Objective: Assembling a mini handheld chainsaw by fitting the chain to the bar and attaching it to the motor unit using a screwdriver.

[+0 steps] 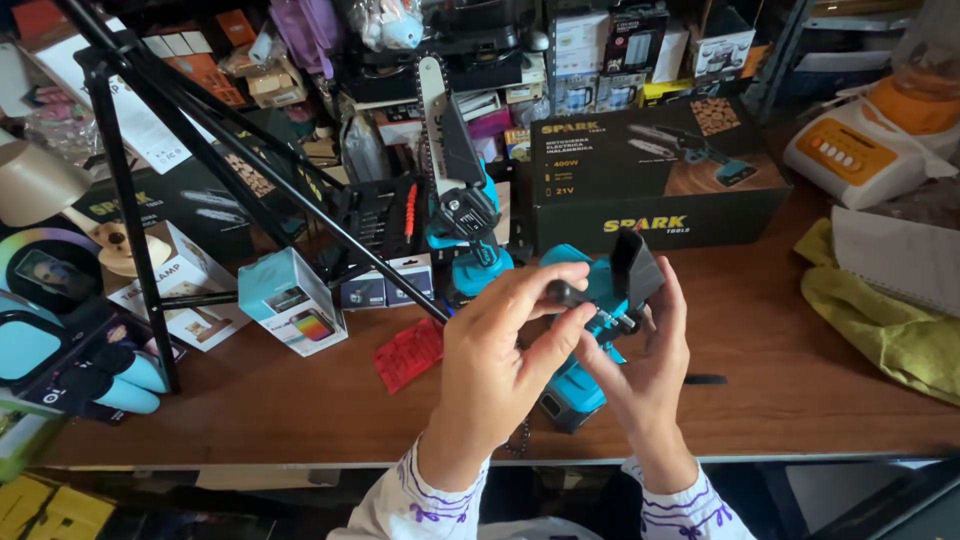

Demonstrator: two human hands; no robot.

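A small teal and black cordless chainsaw body (590,300) is held above the wooden table (780,380). My right hand (650,360) grips it from below and behind. My left hand (495,360) pinches a small black knob or tool (562,293) at the saw's side. A loose saw chain (518,440) lies at the table edge under my hands. Behind stands a second teal chainsaw (460,215), upright, with its bar and chain fitted.
A black carton (650,180) picturing a chainsaw sits behind. A black tripod (150,140) stands at the left among small boxes (290,300). A red packet (408,352) lies near my left hand. Yellow-green cloth (880,320) and an orange-and-white blender (880,130) are on the right.
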